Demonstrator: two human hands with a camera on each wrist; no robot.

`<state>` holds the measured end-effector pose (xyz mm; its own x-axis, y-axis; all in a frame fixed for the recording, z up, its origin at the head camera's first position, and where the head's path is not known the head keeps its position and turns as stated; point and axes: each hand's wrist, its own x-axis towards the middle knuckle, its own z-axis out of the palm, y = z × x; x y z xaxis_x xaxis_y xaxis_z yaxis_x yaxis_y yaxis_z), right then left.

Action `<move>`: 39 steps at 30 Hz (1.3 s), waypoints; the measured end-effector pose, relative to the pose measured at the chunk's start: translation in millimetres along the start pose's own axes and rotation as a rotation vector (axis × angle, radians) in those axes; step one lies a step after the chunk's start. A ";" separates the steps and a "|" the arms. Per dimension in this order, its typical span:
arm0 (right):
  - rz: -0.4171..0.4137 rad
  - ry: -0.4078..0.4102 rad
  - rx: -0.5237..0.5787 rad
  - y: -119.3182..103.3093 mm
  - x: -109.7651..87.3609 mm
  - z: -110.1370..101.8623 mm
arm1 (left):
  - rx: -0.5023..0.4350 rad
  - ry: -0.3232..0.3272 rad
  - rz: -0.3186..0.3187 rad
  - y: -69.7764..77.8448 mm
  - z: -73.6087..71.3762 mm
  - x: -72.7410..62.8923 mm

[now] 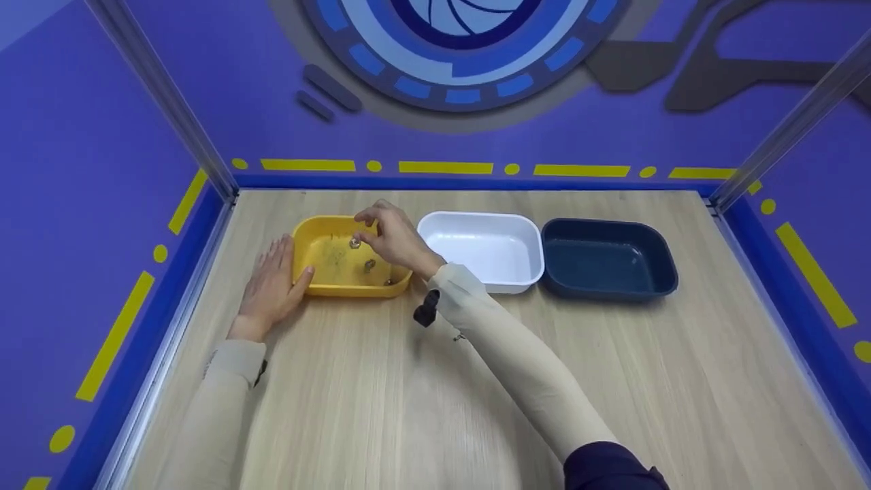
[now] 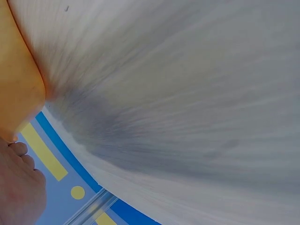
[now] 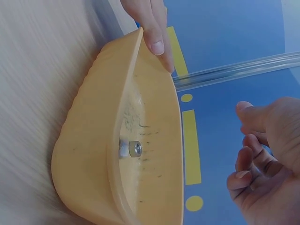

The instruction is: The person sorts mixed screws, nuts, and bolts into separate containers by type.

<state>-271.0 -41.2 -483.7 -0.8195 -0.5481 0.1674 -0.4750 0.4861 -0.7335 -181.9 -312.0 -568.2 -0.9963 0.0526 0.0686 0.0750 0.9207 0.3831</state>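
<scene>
A yellow plastic tray (image 1: 350,291) lies at the left of the table, holding a few small metal nuts (image 1: 369,265). My left hand (image 1: 271,286) rests against the tray's left side with fingers extended and the thumb at its front corner; the left wrist view shows only part of that hand (image 2: 21,183). Over the tray's right part hovers my right hand (image 1: 398,238), its fingers loosely bent. In the right wrist view nothing shows between the right hand's fingers (image 3: 243,161), and a shiny hex nut (image 3: 135,149) appears inside the tray.
A white tray (image 1: 480,216) stands right of the yellow one, and a dark blue tray (image 1: 609,294) touches its right side. Blue-purple printed panels (image 1: 463,143) wall the wooden table (image 1: 435,408) at the back and both sides, with metal posts (image 1: 170,102) at the corners.
</scene>
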 end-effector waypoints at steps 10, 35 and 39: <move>-0.002 0.004 -0.002 3.7 -6.3 -6.4 | 0.006 0.003 0.004 1.2 -0.2 0.9; -0.156 0.005 -0.021 12.7 -55.1 -49.8 | 0.046 0.031 0.003 3.8 -1.4 -0.7; -0.195 0.010 -0.022 16.1 -64.6 -54.4 | 0.070 0.042 0.012 3.3 -1.5 0.3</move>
<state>-243.2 39.1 -470.4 -0.7142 -0.6266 0.3120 -0.6322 0.3860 -0.6718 -181.9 -309.6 -565.6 -0.9925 0.0485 0.1122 0.0820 0.9450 0.3167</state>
